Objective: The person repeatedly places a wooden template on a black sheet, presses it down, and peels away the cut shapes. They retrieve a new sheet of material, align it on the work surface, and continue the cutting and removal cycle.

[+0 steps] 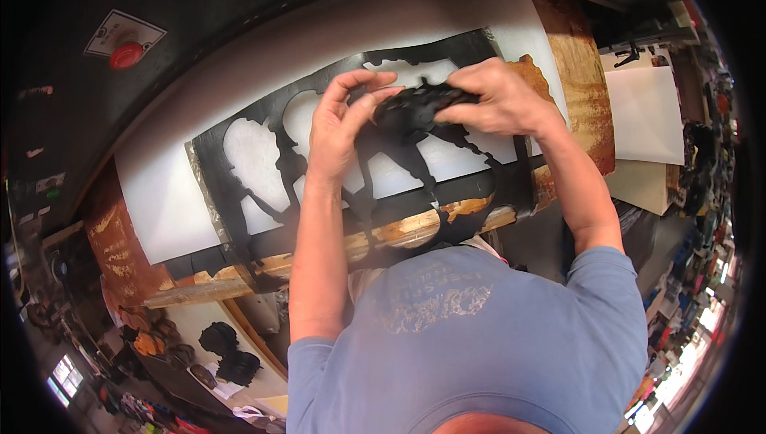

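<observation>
Right, both hands are up over the bench and meeting on one black cutout piece point(415, 109). The left hand point(343, 127) has its fingers curled in, thumb and fingertips pinching the piece's left edge. The right hand point(499, 99) wraps over the right end, fingers closed around it, palm down. The piece sits between the two hands, lifted just above the sheet, dark and lumpy in outline.

Beneath the hands lies a black sheet point(263, 119) with big holes cut out of it, thin strips of it trailing down below the wrists. Under that sheet shows a white board point(171, 195), spreading well out to the left of the left hand. Beyond the right hand there is a worn wooden board point(582, 75) with rusty brown patches. Nearer the person, below both forearms, runs the bench's wooden edge point(199, 290). Far off to the upper left of the left hand sits a red button point(126, 53) on a dark machine panel point(56, 115). Below the left elbow, more black cutouts point(227, 354) lie in a pile. The blue shirt point(479, 338) fills the foreground.
</observation>
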A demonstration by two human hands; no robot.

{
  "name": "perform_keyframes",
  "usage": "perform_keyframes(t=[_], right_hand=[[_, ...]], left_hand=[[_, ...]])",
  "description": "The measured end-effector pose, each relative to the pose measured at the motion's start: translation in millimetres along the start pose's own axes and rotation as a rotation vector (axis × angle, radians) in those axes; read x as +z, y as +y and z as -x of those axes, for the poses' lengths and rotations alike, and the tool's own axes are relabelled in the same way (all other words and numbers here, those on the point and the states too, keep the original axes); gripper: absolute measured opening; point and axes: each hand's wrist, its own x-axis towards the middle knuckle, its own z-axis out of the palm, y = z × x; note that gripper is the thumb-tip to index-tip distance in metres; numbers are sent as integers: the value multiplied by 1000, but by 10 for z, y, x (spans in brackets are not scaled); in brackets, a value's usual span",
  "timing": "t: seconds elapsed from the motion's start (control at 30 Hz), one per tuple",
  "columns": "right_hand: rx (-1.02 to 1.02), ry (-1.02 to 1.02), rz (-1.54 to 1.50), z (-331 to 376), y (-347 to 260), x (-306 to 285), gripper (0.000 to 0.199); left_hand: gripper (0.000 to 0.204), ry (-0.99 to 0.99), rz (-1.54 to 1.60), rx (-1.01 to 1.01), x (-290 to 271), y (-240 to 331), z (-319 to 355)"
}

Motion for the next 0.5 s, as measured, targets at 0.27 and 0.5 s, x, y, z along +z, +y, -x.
perform_keyframes(t=[0.27,0.5], right_hand=[[364,252,-535,177,291,-6,19],[351,298,-658,125,344,105,19]], left_hand=[[32,161,91,-85,-60,91,50],[41,492,-356,108,272,475,506]])
